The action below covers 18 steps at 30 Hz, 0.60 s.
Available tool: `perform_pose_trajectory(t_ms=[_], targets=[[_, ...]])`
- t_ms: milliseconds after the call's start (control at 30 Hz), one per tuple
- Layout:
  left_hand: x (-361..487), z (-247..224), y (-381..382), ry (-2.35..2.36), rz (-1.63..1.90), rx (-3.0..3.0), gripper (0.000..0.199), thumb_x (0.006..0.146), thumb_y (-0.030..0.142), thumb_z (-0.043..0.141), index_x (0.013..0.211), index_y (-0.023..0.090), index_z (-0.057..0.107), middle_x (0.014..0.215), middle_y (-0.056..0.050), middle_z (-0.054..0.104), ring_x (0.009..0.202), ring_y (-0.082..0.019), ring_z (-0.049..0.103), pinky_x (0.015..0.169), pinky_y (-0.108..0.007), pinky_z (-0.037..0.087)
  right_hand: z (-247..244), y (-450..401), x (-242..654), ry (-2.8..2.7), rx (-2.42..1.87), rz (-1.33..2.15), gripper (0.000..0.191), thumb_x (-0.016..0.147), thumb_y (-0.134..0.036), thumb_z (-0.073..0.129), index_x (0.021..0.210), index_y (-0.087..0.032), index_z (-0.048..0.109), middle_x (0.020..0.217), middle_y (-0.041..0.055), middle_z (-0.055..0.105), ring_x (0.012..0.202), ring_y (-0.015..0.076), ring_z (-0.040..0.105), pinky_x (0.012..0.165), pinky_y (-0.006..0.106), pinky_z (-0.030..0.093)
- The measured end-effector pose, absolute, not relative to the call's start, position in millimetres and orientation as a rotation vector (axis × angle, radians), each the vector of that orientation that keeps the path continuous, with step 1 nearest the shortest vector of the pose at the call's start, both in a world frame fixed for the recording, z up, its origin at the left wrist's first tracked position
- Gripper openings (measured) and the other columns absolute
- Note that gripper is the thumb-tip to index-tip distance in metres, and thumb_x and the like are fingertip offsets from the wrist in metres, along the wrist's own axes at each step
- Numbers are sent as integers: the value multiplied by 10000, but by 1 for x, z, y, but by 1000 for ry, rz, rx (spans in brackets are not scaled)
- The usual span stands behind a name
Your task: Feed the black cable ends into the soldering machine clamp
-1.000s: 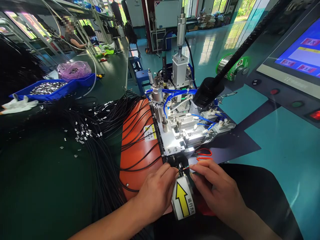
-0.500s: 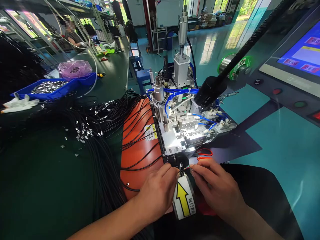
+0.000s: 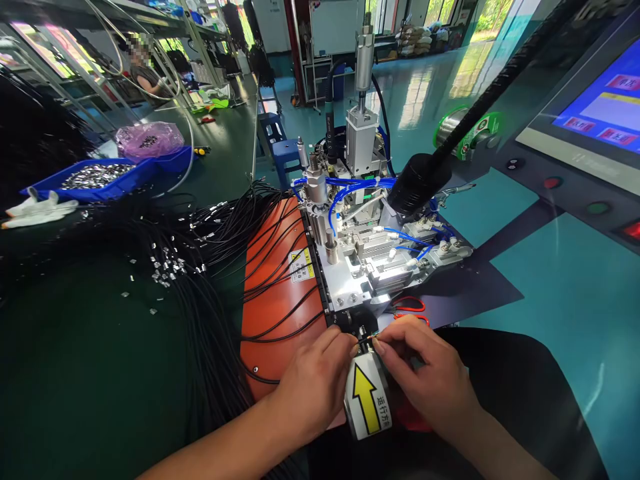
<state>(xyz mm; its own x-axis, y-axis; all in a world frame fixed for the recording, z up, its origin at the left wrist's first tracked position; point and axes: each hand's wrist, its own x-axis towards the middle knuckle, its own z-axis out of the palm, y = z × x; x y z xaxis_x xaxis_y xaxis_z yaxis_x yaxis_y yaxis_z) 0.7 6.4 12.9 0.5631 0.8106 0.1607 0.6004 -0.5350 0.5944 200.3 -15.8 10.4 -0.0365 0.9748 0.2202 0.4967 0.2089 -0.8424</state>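
Observation:
My left hand (image 3: pixel 320 373) pinches the end of a thin black cable at the front of the metal machine (image 3: pixel 345 280). Close on its right, my right hand (image 3: pixel 425 367) is closed on the fine wires (image 3: pixel 371 337) at that cable's end. Both sets of fingertips are a small gap apart, above a white housing (image 3: pixel 369 400) with a yellow arrow. Several black cables lie across the orange-red panel (image 3: pixel 280 300) left of the machine. Red-handled scissors (image 3: pixel 410 305) rest just behind my right hand.
On the left bench are bundled cables with metal connectors (image 3: pixel 167 263), a blue tray (image 3: pixel 95 179) of metal parts and white gloves (image 3: pixel 40 208). A wire spool (image 3: pixel 467 133) and a touch screen (image 3: pixel 600 113) stand at right. A person (image 3: pixel 145 73) sits far back left.
My right hand has shifted slightly left, nearer my left fingertips, and its fingers have bent more around the wires. My left hand has hardly moved.

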Motion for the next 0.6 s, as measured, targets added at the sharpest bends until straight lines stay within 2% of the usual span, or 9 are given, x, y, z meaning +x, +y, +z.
perform_pose_trajectory(t_ms=[400,533,600], targets=[[-2,13,8,1119,610,2228,238,1029,198,364,913,185,572,787,-30,557,710,-163,531,648,-283,431,-8,-19,172,-1654,-1345,387,128,917,-151,566,833,-199,652,750,32,629,642,151,603,582,279,497],[-3,13,9,1112,602,2222,221,1026,193,376,933,186,576,804,-32,569,715,-161,537,637,-274,416,0,-18,190,-1609,-1364,725,91,909,-263,623,857,-209,673,787,31,650,631,148,609,557,265,514],[-3,12,9,1105,598,2228,214,1021,180,381,928,182,573,802,-31,564,713,-161,530,627,-270,405,2,-16,204,-1522,-1422,961,143,884,-351,676,909,-210,681,794,25,657,625,148,614,537,254,522]])
